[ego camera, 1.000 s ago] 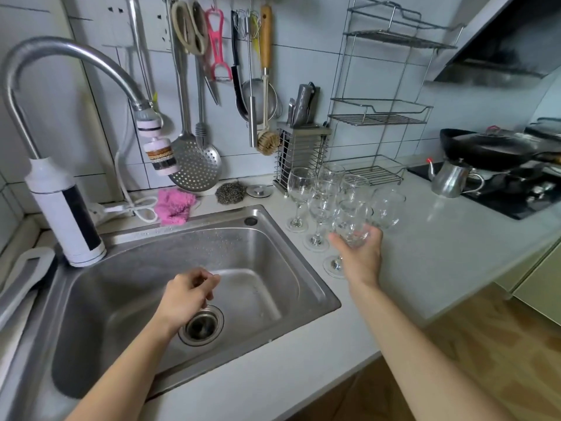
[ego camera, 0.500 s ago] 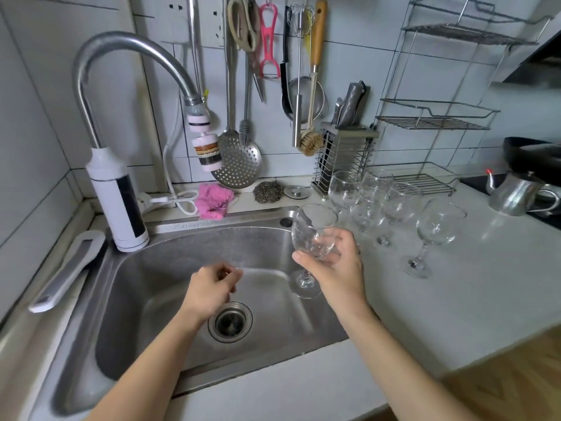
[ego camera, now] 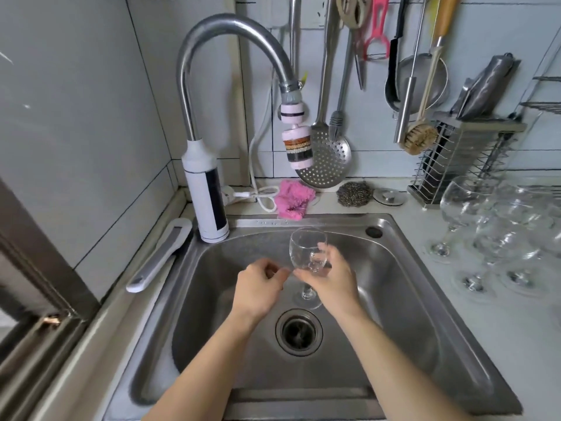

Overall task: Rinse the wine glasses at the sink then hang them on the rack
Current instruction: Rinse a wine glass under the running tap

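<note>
Both hands: my right hand (ego camera: 331,281) is gripping the wine glass (ego camera: 307,250) by its bowl; my left hand (ego camera: 258,288) is hovering curled and empty just beside it.
Wine glass: hanging upright over the sink (ego camera: 409,284), above the drain (ego camera: 299,332).
Tap (ego camera: 230,28): looking dry; I am aiming to keep the bowl under its spout (ego camera: 296,144).

Faucet filter (ego camera: 296,144) overhangs sink (ego camera: 397,299) rear, front open; glasses (ego camera: 498,235) crowd right counter (ego camera: 516,344).

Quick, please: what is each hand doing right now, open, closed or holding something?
Left hand: closed, holding nothing.
Right hand: holding the wine glass by its bowl.
</note>
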